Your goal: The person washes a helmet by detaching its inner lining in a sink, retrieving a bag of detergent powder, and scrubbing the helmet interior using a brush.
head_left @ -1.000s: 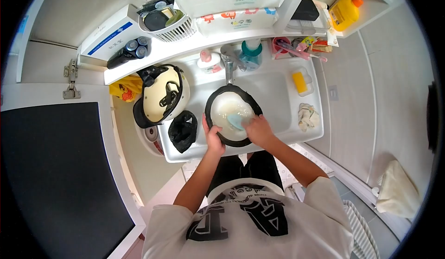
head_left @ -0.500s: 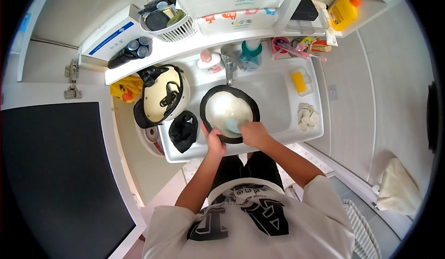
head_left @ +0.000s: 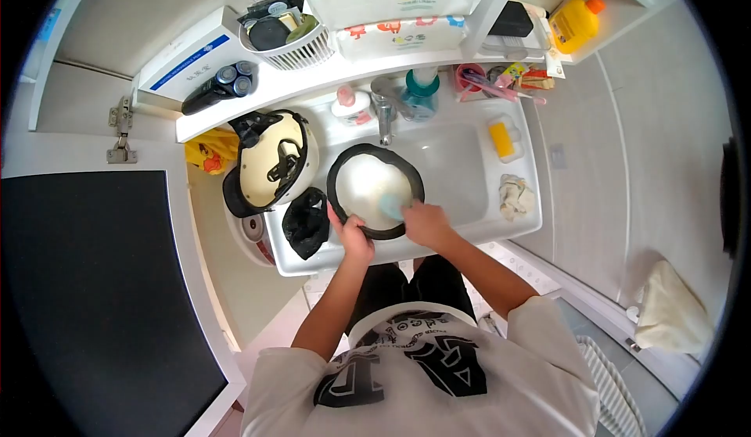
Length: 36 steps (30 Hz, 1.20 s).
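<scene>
A round, hollow white shell with a thick black rim (head_left: 366, 183), possibly a helmet liner, is held over the front of the white sink (head_left: 461, 194). My left hand (head_left: 353, 238) grips its near left edge, fingers underneath partly hidden. At the near right edge, my right hand (head_left: 427, 224) is closed on a pale blue scrubber (head_left: 390, 206) that touches the inside of the shell; motion blurs its shape. Left of the shell lies a crumpled black cloth or bag (head_left: 306, 224). A cream helmet (head_left: 266, 159) with black straps rests upside down behind that.
Behind the sink stand a faucet (head_left: 384, 112), a white pump bottle (head_left: 352, 107) and a teal-topped bottle (head_left: 422, 97). A yellow sponge (head_left: 501, 140) and a rag (head_left: 516, 197) lie on the right ledge. An open mirrored cabinet door (head_left: 94, 296) fills the left side.
The shell has shifted slightly left in the view, and my left hand with it. My right hand still works the blurred scrubber against the inner surface.
</scene>
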Available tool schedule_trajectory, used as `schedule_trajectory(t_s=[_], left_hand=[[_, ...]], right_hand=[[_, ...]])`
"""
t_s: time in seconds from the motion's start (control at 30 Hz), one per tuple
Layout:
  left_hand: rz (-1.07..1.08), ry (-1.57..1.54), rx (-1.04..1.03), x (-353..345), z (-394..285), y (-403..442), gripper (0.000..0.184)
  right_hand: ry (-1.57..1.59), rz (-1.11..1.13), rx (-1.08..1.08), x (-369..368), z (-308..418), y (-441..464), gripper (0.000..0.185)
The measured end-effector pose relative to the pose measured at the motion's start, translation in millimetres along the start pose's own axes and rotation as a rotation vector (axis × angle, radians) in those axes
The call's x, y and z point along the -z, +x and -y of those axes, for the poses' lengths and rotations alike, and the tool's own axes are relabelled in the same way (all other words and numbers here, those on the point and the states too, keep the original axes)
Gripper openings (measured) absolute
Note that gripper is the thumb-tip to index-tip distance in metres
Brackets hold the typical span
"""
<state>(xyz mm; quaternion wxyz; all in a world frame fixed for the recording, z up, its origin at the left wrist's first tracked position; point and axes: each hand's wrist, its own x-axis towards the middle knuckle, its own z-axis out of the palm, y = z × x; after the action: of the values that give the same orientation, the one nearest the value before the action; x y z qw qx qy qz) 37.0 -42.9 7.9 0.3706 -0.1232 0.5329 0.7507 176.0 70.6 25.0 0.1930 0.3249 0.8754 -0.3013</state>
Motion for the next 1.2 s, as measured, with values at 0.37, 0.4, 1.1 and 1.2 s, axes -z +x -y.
schedule_trajectory(t_s=[0.37,0.4,1.1,1.2], left_hand=[[-0.031,0.038,0.090,14.4,6.8,-4.3,0.091],[-0.026,0.048,0.046,14.3,3.7,0.3,0.091],[-0.091,0.263,-0.028,-2.5,12.9,31.9,0.080],[-0.069,0.286,-0.064,-4.1,17.5,29.4,0.078]], right_hand=[[-0.113,-0.287,0.018,-2.0,13.6,31.0,0.039],[-0.115,-0.242,0.003,1.5,9.5,26.2,0.035],[-0.059,-0.003,-0.073,3.3,-10.2,-28.2,0.047],[0.435,-0.158,0.183,-39.2,4.1,-27.5,0.041]])
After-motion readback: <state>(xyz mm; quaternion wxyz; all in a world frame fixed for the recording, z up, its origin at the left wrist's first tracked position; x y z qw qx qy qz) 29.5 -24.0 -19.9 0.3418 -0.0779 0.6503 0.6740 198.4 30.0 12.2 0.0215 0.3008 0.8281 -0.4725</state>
